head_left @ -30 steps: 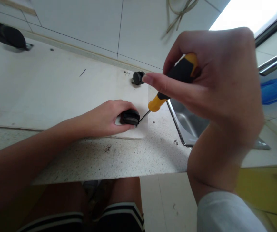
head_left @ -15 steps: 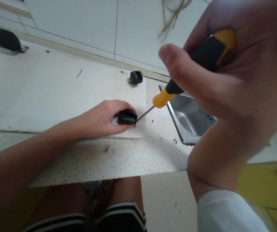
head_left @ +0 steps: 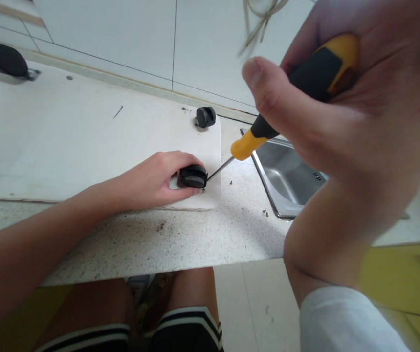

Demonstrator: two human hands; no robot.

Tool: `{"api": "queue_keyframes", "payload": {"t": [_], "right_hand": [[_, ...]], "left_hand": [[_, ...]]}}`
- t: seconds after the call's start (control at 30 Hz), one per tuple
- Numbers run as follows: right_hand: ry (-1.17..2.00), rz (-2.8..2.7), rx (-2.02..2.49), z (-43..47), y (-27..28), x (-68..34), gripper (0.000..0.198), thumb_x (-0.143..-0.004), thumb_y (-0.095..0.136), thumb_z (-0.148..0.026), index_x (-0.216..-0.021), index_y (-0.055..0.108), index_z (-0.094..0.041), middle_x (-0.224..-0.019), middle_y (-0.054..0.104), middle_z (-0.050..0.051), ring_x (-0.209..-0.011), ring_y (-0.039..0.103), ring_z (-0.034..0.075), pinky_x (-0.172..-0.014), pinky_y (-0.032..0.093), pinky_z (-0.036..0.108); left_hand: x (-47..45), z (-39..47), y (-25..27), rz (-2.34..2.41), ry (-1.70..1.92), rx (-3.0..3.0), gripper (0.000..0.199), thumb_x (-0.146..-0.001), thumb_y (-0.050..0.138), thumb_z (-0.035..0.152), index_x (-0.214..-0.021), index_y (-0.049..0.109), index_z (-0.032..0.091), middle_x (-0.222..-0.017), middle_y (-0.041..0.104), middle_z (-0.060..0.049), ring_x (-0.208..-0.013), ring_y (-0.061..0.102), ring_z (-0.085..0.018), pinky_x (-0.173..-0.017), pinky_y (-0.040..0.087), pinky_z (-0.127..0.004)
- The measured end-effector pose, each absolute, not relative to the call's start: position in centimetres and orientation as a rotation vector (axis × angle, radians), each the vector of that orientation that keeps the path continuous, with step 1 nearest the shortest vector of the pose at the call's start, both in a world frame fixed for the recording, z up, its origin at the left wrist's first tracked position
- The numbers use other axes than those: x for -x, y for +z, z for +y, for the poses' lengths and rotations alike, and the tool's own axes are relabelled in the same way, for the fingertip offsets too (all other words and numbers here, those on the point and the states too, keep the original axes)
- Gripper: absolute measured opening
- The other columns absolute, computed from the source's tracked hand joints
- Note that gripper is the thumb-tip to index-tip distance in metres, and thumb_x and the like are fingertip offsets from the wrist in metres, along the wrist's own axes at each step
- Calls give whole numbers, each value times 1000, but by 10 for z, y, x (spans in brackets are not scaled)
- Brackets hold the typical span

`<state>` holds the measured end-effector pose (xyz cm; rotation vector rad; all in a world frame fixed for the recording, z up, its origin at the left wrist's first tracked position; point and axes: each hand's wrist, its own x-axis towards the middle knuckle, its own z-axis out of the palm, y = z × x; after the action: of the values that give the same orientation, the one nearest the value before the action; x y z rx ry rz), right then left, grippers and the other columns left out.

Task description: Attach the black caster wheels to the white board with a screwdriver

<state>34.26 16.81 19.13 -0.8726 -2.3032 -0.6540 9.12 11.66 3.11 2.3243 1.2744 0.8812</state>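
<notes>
My left hand (head_left: pixel 169 178) is closed around a black caster wheel (head_left: pixel 193 177) near the right end of a white board (head_left: pixel 66 132). In my right hand (head_left: pixel 327 112) is a yellow and black screwdriver (head_left: pixel 246 145), its handle wrapped by the fingers. The screwdriver slants down to the left, and its tip meets the right side of the caster's base; the screw head there is too small to make out. A second black caster (head_left: pixel 206 117) stands at the board's far right corner. Another black caster (head_left: pixel 6 59) is at the far left.
A steel sink (head_left: pixel 286 171) is set into the speckled counter (head_left: pixel 151 244) right of the board. Small dark screws (head_left: pixel 265 213) lie on the counter beside it. Tied string (head_left: pixel 266 17) hangs against the tiled wall. Below at right is a yellow cabinet door (head_left: pixel 400 278).
My right hand has turned slightly with the screwdriver handle. The view has shifted a little; the caster stays in my left hand.
</notes>
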Motion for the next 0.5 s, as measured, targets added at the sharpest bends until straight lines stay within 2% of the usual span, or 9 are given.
{"api": "queue_keyframes", "payload": {"t": [0.17,0.5], "right_hand": [[-608,-2296,911,164,190,-341,52,-106,45,-82,-99,70,-37,-99,69,5,-116,74,35,-104,55,57],[-483,-2298,1012,160,194,-332,46,-101,58,-78,-87,59,-34,-94,67,4,-122,72,37,-110,54,62]], "left_hand": [[-91,117,31,1285,880,-2322,39,-97,73,48,-127,75,22,-119,82,-7,-104,76,-24,-95,56,-36],[-91,116,32,1311,863,-2291,42,-97,72,53,-127,76,24,-120,82,-7,-103,76,-25,-97,57,-38]]}}
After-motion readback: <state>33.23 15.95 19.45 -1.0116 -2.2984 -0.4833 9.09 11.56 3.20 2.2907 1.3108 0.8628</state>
